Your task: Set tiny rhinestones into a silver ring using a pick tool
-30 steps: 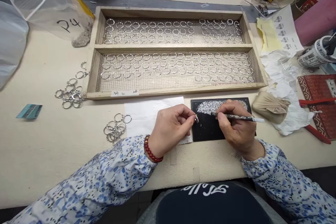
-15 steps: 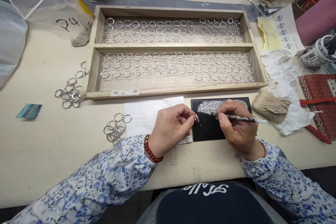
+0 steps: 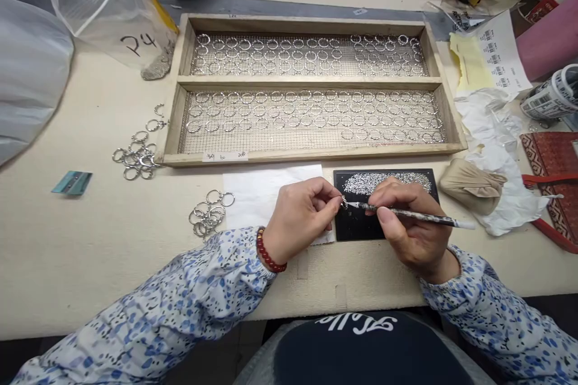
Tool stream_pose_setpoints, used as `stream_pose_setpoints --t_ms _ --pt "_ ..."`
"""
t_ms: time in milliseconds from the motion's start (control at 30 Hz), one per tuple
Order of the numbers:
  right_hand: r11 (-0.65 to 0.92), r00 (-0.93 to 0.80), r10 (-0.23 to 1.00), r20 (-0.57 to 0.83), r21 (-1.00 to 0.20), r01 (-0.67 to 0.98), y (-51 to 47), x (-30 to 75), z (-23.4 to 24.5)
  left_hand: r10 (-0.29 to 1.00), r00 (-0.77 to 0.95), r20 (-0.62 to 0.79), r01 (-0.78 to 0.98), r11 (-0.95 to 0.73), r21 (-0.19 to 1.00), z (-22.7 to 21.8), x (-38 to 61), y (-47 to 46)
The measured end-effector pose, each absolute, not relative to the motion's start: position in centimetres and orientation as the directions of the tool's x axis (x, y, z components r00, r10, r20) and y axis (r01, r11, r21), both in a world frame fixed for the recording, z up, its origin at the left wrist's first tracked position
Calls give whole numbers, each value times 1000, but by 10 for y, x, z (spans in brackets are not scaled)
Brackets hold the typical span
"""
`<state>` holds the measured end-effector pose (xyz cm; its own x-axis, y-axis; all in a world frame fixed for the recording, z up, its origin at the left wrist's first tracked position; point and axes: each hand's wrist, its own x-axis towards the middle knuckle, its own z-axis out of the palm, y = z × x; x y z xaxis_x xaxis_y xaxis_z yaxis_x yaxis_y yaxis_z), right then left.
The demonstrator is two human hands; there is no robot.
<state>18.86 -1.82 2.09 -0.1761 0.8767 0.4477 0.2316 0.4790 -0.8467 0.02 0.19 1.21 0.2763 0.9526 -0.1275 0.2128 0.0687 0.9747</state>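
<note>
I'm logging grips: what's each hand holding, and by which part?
Right hand: a pen-like tool, near its tip. Left hand: a small silvery piece, pinched in the fingertips; exact part unclear.

Pen-like tool [image 3: 419, 215], one, white-tipped: point transferred from the edge of the small glittering stones [image 3: 365, 182] to the silvery ring [image 3: 344, 203] at the fingertips of the left hand [image 3: 298, 215]; contact undetermined. Right hand [image 3: 415, 237], holding the tool: position shifted slightly nearer the body.
</note>
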Motion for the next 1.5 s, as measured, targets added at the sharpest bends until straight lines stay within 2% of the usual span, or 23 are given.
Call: stream_pose_setpoints --t_ms 233,1133,1500 --pt "492 -186 870 456 -831 261 -18 189 20 955 273 -115 201 60 978 13 0 1" --pt "478 -210 874 439 -854 203 -18 189 20 957 272 -105 213 47 976 11 1 2" --pt "471 -157 882 444 -843 260 -18 186 21 957 273 -96 228 32 973 12 1 3"
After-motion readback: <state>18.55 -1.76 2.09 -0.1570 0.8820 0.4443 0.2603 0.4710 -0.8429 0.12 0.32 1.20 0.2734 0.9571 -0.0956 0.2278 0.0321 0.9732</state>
